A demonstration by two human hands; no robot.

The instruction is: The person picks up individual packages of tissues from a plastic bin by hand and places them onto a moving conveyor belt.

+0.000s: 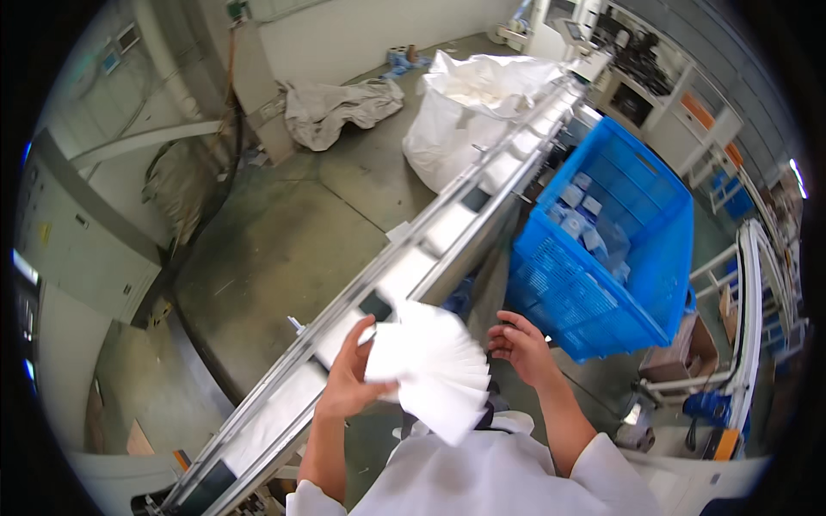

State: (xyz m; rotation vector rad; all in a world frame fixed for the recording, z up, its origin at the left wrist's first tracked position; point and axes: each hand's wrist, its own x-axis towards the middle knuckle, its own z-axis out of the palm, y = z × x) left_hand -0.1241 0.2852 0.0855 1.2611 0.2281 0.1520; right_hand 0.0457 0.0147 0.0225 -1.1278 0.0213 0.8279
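My left hand (351, 376) grips a fanned stack of white sheets (433, 365) at its left edge, thumb below and fingers above. The sheets spread out to the right in front of my body; they look like folded paper or tissue, though the exact kind is unclear. My right hand (519, 344) is raised on the other side of the stack, apart from it, with fingers partly curled and nothing visible in them. Just beyond the hands runs a narrow conveyor (413, 273), with white pieces lying along its belt and dark gaps between them.
A large blue plastic crate (594, 301) stands to the right, holding small white-and-blue packs (578, 211). Past the conveyor is a big white bulk bag (443, 129). Grey cloth (335, 112) lies on the floor near the wall. Machinery (641, 82) stands at the far right.
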